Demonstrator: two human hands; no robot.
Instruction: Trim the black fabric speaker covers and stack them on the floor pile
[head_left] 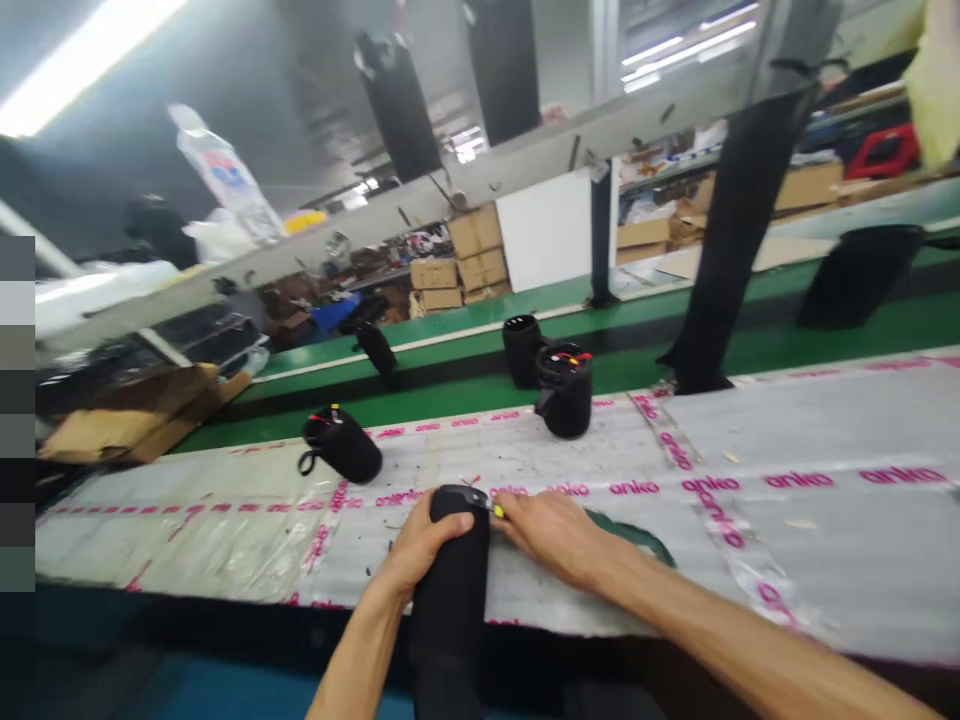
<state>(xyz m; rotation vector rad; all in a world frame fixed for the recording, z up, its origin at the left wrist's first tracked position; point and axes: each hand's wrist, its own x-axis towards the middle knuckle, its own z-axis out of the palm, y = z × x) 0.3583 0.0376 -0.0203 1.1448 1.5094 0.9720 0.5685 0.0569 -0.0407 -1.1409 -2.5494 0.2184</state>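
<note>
A black fabric-covered cylinder (pixel 454 570) stands at the table's front edge, its open top rim facing up and away. My left hand (pixel 429 538) is wrapped round its upper left side, with the thumb across the front. At the right of the rim, my right hand (pixel 544 530) has its fingers pinched on a small yellow-tipped piece (pixel 496 511); the rest of that piece is too small to make out. Beyond my hands, a black cylinder with a loop (pixel 349 448) leans at the left, and another with red wires (pixel 566 395) stands near the green belt.
More black cylinders (pixel 520 350) (pixel 375 347) are on the green belt (pixel 450 345). A dark post (pixel 739 230) rises at the right. Pink-printed wrap covers the table (pixel 600 460). Cardboard (pixel 127 415) lies far left, and boxes (pixel 480 255) are stacked behind.
</note>
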